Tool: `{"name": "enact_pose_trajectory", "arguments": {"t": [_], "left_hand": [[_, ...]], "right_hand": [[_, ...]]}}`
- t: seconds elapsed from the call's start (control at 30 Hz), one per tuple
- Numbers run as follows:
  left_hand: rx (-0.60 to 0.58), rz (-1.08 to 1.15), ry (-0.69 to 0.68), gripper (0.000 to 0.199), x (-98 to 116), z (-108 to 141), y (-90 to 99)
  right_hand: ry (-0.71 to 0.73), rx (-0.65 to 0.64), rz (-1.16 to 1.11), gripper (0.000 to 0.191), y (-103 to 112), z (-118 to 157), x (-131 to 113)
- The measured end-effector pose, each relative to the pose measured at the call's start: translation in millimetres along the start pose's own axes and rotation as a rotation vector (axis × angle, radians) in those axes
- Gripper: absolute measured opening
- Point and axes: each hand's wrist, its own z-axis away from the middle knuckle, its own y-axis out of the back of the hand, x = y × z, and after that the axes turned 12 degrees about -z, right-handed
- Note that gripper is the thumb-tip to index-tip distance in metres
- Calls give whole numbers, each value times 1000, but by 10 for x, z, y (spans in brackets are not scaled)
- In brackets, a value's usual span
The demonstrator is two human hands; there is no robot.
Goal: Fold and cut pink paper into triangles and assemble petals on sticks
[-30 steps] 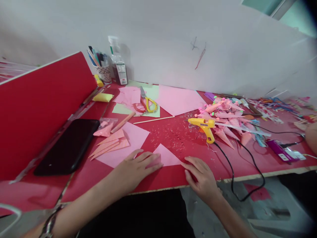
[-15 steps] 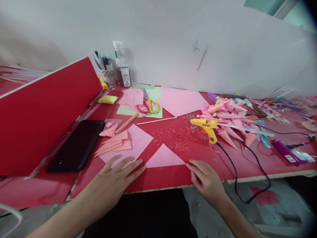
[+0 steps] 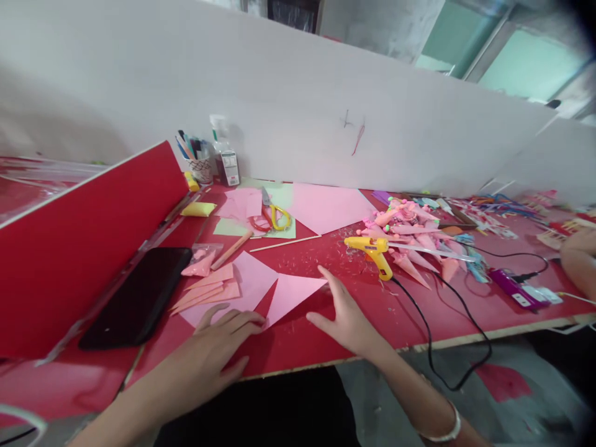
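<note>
A pink paper triangle (image 3: 291,297) lies flat on the red tabletop, one point toward the table's front edge. My left hand (image 3: 223,338) rests palm down, fingers stretched out, its fingertips at the triangle's lower left point. The fingers also lie over the near edge of a larger pink sheet (image 3: 254,276). My right hand (image 3: 349,316) is open at the triangle's right corner, thumb and index finger spread, the index fingertip by the corner. Folded peach paper strips (image 3: 209,288) lie on the larger sheet.
A yellow glue gun (image 3: 372,251) lies right of centre, beside a pile of pink paper cones (image 3: 410,230); its black cord hangs over the edge. Scissors (image 3: 272,214), a phone (image 3: 137,295) and a purple power strip (image 3: 516,288) are around. Another person's arm (image 3: 580,257) shows at far right.
The triangle has been turned, its right corner swinging away from me. My right hand has moved left and forward, its fingers now spread. The head view has tilted up, and another person's arm has appeared.
</note>
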Motion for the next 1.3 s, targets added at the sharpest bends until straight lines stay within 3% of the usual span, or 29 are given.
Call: {"name": "enact_pose_trajectory", "arguments": {"t": [0.13, 0.23, 0.33, 0.43, 0.57, 0.73, 0.87, 1.1, 1.2, 1.3], "left_hand": [[36, -42, 65, 44, 29, -207, 53], [49, -25, 129, 54, 19, -377, 17], [55, 108, 200, 63, -33, -543, -24], [75, 305, 256, 68, -115, -702, -18], [150, 574, 181, 57, -227, -887, 20], [262, 847, 377, 34, -272, -989, 35], [306, 1002, 459, 35, -252, -989, 14], [323, 925, 310, 42, -246, -973, -20], [364, 877, 318, 44, -255, -961, 2], [453, 847, 348, 59, -262, -957, 34]], "right_hand": [[57, -162, -238, 36, -12, -245, -123], [155, -247, -277, 31, -18, -364, -202], [166, -288, -284, 29, -46, -469, -239], [165, -259, -312, 24, -75, -612, -251], [241, -217, -337, 23, -126, -871, -228], [206, -6, -461, 32, -242, -1093, -74], [205, -58, -493, 33, -268, -1062, -16], [291, -58, -444, 23, -252, -997, -18], [273, -36, -492, 12, -269, -1010, 26], [208, 18, -555, 6, -274, -1014, 48]]}}
